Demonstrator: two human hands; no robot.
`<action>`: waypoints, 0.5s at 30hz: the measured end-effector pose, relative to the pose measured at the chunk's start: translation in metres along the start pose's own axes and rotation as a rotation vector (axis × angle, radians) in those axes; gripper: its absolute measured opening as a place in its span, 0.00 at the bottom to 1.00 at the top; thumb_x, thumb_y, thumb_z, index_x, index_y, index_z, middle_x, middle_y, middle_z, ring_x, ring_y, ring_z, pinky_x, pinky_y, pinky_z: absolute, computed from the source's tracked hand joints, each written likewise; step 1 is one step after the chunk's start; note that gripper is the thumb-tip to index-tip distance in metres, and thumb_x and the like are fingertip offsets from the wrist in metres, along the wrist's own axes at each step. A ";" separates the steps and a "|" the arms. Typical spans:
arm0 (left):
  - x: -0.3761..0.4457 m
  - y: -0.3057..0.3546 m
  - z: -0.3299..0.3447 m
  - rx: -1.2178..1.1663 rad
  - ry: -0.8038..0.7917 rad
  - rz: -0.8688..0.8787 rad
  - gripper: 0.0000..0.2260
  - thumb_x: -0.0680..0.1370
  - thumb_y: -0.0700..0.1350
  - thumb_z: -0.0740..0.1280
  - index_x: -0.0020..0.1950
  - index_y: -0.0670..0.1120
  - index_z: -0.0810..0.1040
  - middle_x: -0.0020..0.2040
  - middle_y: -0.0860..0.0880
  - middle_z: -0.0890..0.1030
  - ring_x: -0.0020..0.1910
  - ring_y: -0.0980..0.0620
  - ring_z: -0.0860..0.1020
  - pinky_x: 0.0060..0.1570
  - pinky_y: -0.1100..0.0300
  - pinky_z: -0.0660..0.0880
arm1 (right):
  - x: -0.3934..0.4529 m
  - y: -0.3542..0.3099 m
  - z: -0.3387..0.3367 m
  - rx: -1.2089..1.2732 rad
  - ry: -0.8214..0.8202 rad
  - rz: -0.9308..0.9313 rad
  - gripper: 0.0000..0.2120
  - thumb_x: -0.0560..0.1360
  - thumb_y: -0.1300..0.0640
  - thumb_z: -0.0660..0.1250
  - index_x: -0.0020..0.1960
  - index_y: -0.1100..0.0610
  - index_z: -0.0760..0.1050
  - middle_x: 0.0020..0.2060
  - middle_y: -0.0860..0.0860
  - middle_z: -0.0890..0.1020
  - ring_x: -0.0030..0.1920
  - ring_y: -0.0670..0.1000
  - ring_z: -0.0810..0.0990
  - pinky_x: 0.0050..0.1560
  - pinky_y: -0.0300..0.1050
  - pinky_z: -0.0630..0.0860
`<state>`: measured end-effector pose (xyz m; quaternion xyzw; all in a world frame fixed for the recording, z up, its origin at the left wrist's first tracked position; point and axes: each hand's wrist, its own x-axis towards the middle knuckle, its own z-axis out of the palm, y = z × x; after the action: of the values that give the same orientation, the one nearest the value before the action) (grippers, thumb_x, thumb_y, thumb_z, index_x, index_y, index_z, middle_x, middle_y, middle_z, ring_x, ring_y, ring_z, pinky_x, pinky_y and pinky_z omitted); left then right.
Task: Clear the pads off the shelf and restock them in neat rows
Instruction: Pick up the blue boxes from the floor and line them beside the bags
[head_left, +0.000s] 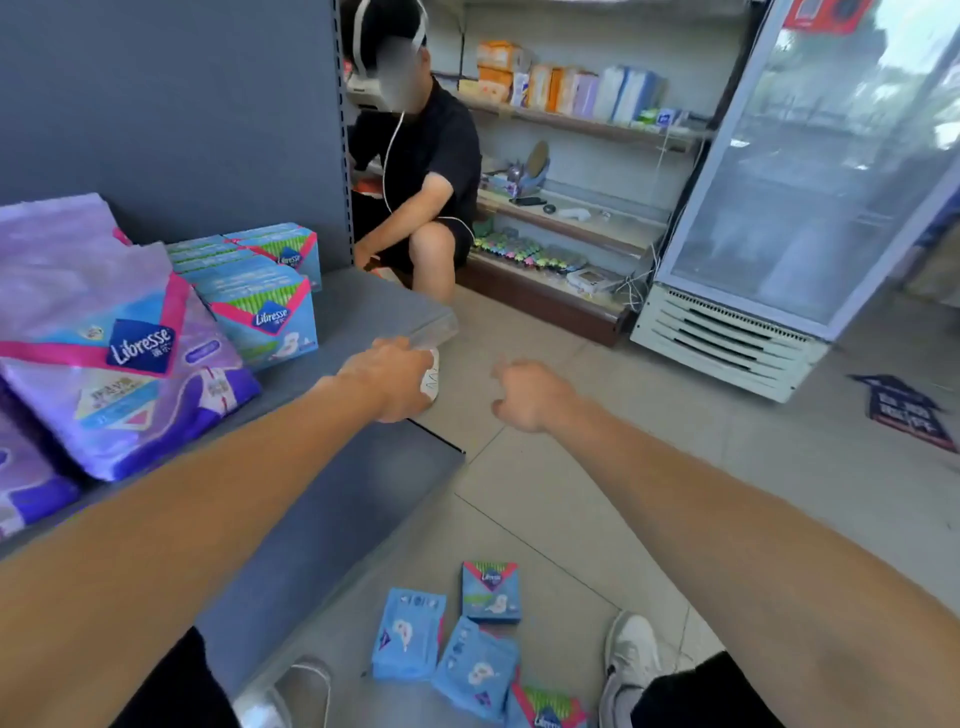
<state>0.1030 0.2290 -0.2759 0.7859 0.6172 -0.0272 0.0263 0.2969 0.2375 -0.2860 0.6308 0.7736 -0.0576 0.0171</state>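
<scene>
Restock phase, partly done by the look of it: the grey shelf (363, 306) already carries purple packs (124, 364) at its left end and, just beside them, blue packs (260, 291) lined up front to back, with bare shelf to the right of those. More blue packs lie loose on the floor (457, 644), scattered and overlapping near the person's white shoe (631, 654), so these likely still need to go up. The left hand (392, 376) is at the shelf's front edge, fingers curled over a small white item (430, 376) that sits at the edge strip; it appears to grip it, but what the item is cannot be told, maybe a price tag holder. The right hand (524, 395) hangs in the air over the floor, well apart from any pack, fingers loosely curled and holding nothing. Judged step: a pause between placements, steadying on or adjusting the shelf edge. The next move probably calls for bending down to the floor packs, taking one or a few, turning them label forward and setting them upright in the bare stretch beside the blue row, flush with it. Another person (421, 171) crouches at the far shelves near a glass-door fridge (810, 197), not in the way.
</scene>
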 end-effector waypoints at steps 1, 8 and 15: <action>-0.006 0.005 0.014 -0.011 -0.011 0.005 0.22 0.76 0.53 0.63 0.69 0.49 0.69 0.66 0.44 0.68 0.66 0.41 0.66 0.59 0.45 0.71 | -0.009 0.008 0.014 0.014 -0.015 0.009 0.24 0.76 0.51 0.63 0.70 0.56 0.68 0.66 0.59 0.72 0.66 0.61 0.72 0.63 0.53 0.73; -0.026 0.034 0.109 -0.078 -0.146 0.021 0.22 0.79 0.51 0.63 0.71 0.47 0.66 0.69 0.44 0.66 0.67 0.42 0.65 0.58 0.46 0.73 | -0.051 0.055 0.122 0.104 -0.145 0.101 0.22 0.78 0.52 0.61 0.71 0.57 0.66 0.63 0.57 0.72 0.63 0.59 0.71 0.58 0.49 0.72; -0.015 0.050 0.202 -0.112 -0.289 0.006 0.22 0.77 0.49 0.64 0.69 0.46 0.67 0.64 0.43 0.69 0.63 0.42 0.68 0.55 0.48 0.73 | -0.053 0.078 0.217 0.249 -0.282 0.222 0.20 0.78 0.54 0.61 0.68 0.59 0.68 0.63 0.58 0.73 0.63 0.57 0.72 0.58 0.47 0.71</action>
<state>0.1459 0.1880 -0.4754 0.7730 0.6051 -0.1053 0.1588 0.3740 0.1770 -0.5019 0.6951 0.6762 -0.2383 0.0534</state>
